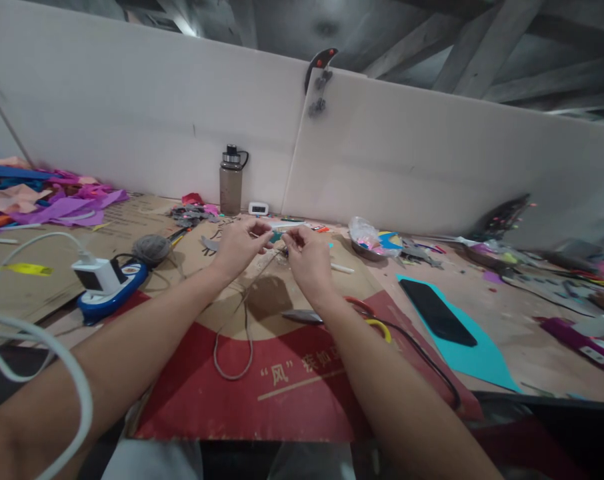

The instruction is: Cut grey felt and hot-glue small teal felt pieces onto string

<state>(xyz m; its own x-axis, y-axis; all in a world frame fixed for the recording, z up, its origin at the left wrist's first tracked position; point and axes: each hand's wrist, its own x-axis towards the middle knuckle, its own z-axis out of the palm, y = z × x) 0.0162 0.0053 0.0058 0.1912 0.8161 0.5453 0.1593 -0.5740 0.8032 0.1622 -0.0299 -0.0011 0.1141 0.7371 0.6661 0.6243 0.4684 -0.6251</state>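
Left hand [239, 245] and right hand [308, 257], fingers of both pinched together on a thin grey cord [245, 313] above the cardboard [302, 400].

A wide workbench covered in flattened brown cardboard [147, 220] carries everything. At six o'clock lies a red printed cardboard sheet [282, 393] with a loop of grey cord [232, 353] on it. At three o'clock, a black smartphone [437, 312] rests on a turquoise paper sheet [475, 357]. At nine o'clock sits a blue-and-white power strip [109, 293] with a white charger plugged in. At ten o'clock, purple and pink paper scraps [57, 200] are heaped. At twelve o'clock a smoky translucent water bottle [231, 181] stands upright.
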